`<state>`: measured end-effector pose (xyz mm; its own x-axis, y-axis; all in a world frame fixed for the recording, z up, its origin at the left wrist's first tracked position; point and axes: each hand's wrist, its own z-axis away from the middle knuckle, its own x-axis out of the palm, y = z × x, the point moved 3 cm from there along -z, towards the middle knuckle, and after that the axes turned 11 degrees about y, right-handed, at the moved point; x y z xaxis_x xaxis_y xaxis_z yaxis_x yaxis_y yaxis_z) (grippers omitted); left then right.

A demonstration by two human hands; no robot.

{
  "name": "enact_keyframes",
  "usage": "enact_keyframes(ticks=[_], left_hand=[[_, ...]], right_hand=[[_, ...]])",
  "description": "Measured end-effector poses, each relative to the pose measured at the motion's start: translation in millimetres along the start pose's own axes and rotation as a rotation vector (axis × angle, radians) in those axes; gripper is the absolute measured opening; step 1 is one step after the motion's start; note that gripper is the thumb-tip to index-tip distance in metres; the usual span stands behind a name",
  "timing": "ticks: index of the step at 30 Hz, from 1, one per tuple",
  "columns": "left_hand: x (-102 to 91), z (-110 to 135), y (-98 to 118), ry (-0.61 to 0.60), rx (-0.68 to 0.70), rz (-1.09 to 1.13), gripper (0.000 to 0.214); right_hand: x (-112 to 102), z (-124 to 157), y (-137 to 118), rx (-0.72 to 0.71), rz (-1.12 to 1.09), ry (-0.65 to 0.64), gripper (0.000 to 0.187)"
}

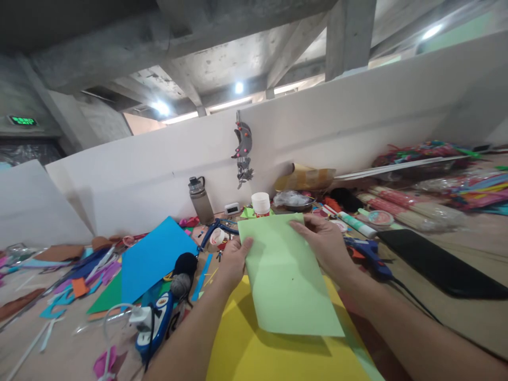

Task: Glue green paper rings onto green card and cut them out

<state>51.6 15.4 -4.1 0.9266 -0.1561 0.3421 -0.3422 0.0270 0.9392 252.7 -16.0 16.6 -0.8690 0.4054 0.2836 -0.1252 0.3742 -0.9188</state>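
Note:
A light green sheet of paper [291, 286] is held up in front of me, its lower end curling over a yellow sheet [238, 349]. My left hand [234, 259] grips its left edge near the top, thumb on the front face. At the upper right corner, my right hand [323, 241] pinches the same paper between thumb and fingers. The fingers behind the paper are partly hidden. Under the yellow sheet, a strip of pale green shows at the lower right.
To the left are a blue sheet [154, 259], a blue power strip [156, 323] with a white plug, and yarn balls [180, 284]. A bottle [201, 201] and white cups [260, 202] stand behind. On the right lie a blue glue gun [369, 256] and a black slab [444, 262].

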Motion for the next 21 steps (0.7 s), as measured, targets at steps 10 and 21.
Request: enact_keyframes(ticks=[10, 21], left_hand=[[-3.6, -2, -4, -0.019, 0.024, -0.055, 0.041], [1.0, 3, 1, 0.005, 0.057, 0.032, 0.036]], right_hand=[[-2, 3, -11, -0.012, 0.034, 0.025, 0.023], [-7, 1, -6, -0.138, 0.046, 0.074, 0.023]])
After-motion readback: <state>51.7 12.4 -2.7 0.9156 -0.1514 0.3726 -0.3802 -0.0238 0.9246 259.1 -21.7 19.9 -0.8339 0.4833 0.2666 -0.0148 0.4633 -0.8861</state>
